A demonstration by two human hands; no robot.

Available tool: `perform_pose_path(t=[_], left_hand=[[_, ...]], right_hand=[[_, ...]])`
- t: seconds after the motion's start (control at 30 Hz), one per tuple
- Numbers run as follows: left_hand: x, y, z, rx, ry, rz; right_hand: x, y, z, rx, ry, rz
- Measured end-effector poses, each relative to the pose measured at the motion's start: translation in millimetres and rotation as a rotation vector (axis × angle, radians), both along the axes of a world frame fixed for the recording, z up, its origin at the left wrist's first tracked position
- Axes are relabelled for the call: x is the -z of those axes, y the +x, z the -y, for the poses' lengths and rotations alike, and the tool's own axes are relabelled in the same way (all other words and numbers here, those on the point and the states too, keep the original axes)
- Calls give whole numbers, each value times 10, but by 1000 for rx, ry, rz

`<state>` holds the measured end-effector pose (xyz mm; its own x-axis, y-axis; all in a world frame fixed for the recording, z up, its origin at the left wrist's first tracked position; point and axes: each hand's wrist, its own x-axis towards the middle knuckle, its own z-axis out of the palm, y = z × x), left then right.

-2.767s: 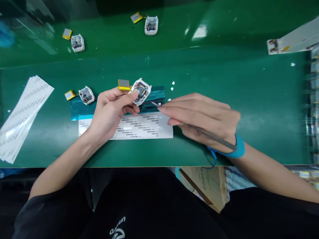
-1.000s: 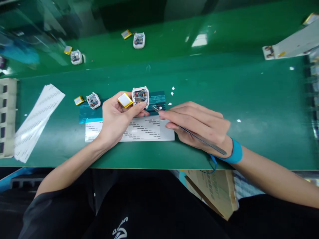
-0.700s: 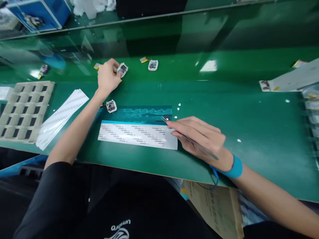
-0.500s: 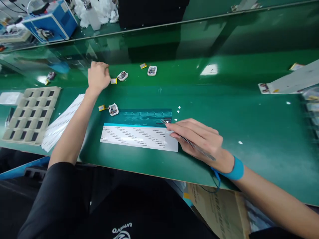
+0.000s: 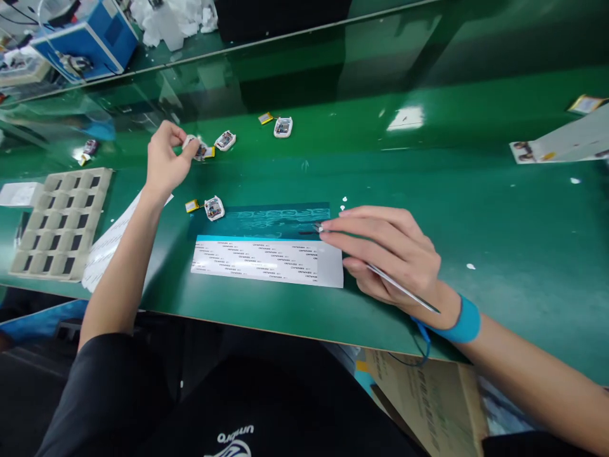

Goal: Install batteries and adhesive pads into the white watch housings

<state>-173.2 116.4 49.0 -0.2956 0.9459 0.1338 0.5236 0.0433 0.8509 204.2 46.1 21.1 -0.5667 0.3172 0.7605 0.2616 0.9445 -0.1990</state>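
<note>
Pinched between thumb and fingers of my left hand (image 5: 165,158) is a small white-cased circuit-board unit (image 5: 200,152), partly hidden by the thumb. A yellow-edged battery (image 5: 209,152) lies at its right side. Metal tweezers (image 5: 404,289) are gripped in my right hand (image 5: 392,254). Their tips reach the right end of a teal film strip (image 5: 257,219), close to a small dark piece; whether they hold anything is unclear. A white printed backing sheet (image 5: 266,260) adjoins the film's near edge. Another board unit (image 5: 214,208) with its battery (image 5: 192,205) rests at the film's left end.
Two more board units (image 5: 225,140) (image 5: 283,127) lie farther back. At left are a beige compartment tray (image 5: 61,222) and printed sheets (image 5: 107,244). A white bracket (image 5: 556,143) stands at right. White scraps (image 5: 471,266) dot the green bench, and a blue box (image 5: 90,41) sits behind.
My left hand has drawn back slightly to the left and turned, and a board unit now shows in its fingers. My right hand keeps the tweezers at the film, with its fingers shifted.
</note>
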Motion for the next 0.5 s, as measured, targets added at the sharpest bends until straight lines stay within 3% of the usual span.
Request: perform_pose_path(t=[0.1,0.27,0.37,0.5], left_hand=[[18,601,256,107,27,227],[33,1542,817,373,-139,629],[5,1773,1010,379,-149,669],[19,1811,1083,291,-53,624]], right_hand=[[29,-18,7,31,-106,-109],[46,-16,53,166,-157,-124],[31,-8,62,218,-161,-90],[56,4,56,222,-102,-34]])
